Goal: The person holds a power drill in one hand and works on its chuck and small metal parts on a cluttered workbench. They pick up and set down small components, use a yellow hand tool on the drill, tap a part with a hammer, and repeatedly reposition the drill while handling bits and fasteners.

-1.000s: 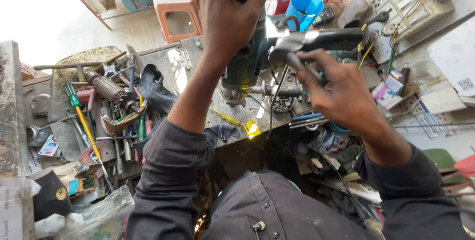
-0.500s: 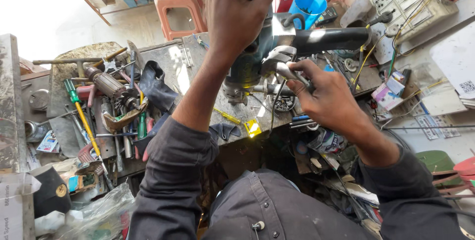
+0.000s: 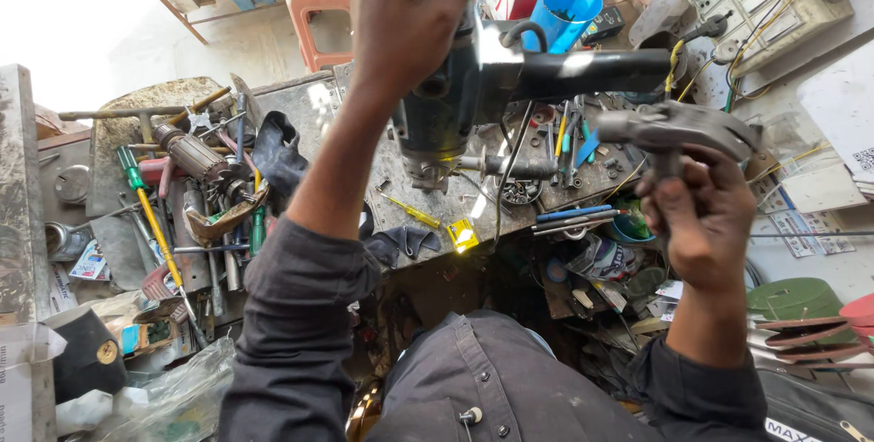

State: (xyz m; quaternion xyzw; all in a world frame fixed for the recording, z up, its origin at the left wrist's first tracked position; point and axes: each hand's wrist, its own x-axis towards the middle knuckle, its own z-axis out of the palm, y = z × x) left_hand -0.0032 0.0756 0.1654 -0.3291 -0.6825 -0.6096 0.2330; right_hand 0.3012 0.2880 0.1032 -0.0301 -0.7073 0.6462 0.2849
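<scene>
I am holding the power tool [image 3: 455, 105] up over the far middle of the worktop [image 3: 419, 214]; my left hand [image 3: 405, 23] is clenched on its top handle. It is looking heavy, stiff and greasy. My right hand [image 3: 701, 214] is gripping a grey metal cover [image 3: 678, 128], on the right. The handle's top is cut off.

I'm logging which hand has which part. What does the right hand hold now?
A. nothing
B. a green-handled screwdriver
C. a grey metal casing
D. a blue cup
C: the right hand grips a grey metal casing, held apart from the power tool that the left hand holds up.
</scene>
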